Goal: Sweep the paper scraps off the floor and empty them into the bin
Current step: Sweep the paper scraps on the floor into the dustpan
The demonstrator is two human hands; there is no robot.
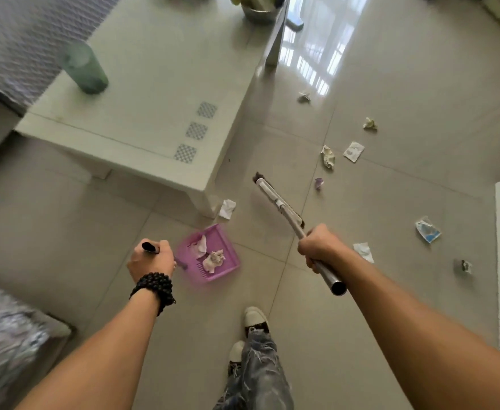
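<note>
The left hand, with a dark bead bracelet wound around its wrist, is clenched around the black grip of a long handle that runs down to a pink dustpan. The dustpan looks blurred, and whether it rests on the floor or hangs just above it cannot be told. Two crumpled paper scraps lie inside it, one nearer the far left corner, one nearer the middle.

The right hand is closed around the metal shaft of a broom, whose open tube end sticks out toward the near side below the fist. The broom head points far and left, with dark bristles at its tip close to the near right corner of a pale low table. A white scrap lies on the tiled floor beside the table leg, just beyond the dustpan.

More scraps are scattered to the right of the broom: a purple piece, a crumpled yellowish one, a flat white square, and a blue and white wrapper farther right. A green cup stands on the table's left part. One shoe is set forward at the near edge.
</note>
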